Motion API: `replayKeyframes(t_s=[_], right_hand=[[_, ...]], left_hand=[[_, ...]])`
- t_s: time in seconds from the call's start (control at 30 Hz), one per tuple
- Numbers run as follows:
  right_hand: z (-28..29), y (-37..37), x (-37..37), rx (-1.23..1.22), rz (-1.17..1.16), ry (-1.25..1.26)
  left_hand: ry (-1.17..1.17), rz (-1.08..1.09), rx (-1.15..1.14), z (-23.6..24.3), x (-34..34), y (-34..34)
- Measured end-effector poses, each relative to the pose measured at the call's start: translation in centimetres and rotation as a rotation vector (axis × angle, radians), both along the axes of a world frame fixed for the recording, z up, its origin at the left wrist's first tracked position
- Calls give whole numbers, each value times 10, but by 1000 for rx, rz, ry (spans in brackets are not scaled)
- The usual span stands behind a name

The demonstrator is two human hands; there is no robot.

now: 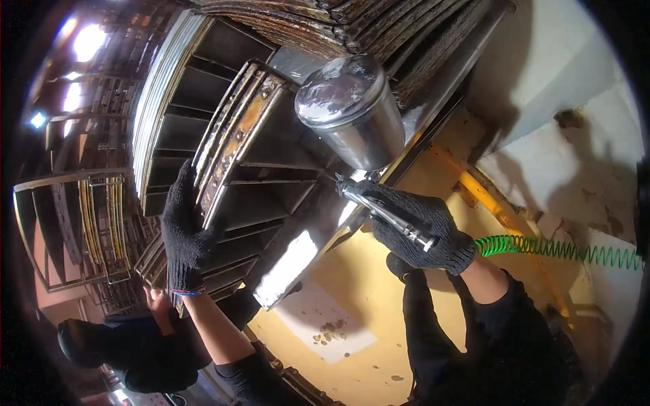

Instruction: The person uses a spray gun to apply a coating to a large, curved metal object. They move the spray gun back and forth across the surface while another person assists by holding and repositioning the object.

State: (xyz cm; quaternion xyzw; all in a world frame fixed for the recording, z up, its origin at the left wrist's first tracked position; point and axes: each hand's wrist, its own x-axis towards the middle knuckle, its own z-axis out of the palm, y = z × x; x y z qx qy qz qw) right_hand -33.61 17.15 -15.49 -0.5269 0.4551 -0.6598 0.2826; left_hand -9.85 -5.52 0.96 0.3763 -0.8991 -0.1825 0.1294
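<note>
My right hand (420,227), in a dark knitted glove, is closed around a silver spray gun (396,220). A round metal cup (355,139) with a paint-smeared lid sits on top of the gun, and its nozzle points left toward the metal frames. My left hand (183,237), gloved the same way, grips the near left edge of a stack of slatted metal frames (233,145). These frames stand tilted, with dark panels between their ribs and rusty brown patches along the rim. Part of my left thumb is in the shadow of the frames.
A coiled green air hose (555,247) runs right from my right wrist. More pale-edged frames (162,101) stand behind, and a crusted stack of sheets (379,27) rises at the top. Another person (135,352) works at lower left. A yellow bar (487,193) crosses the stained floor.
</note>
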Motion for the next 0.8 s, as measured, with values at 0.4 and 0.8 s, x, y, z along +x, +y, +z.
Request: replayKeyframes(t_s=[0.4,0.8], right_hand=[[26,-6,-3,-54,181,-252],[57,8,-17,-82,144,66]], left_hand=[[-92,-38,-89,1,9,10],[21,-18,31,4,8,21]])
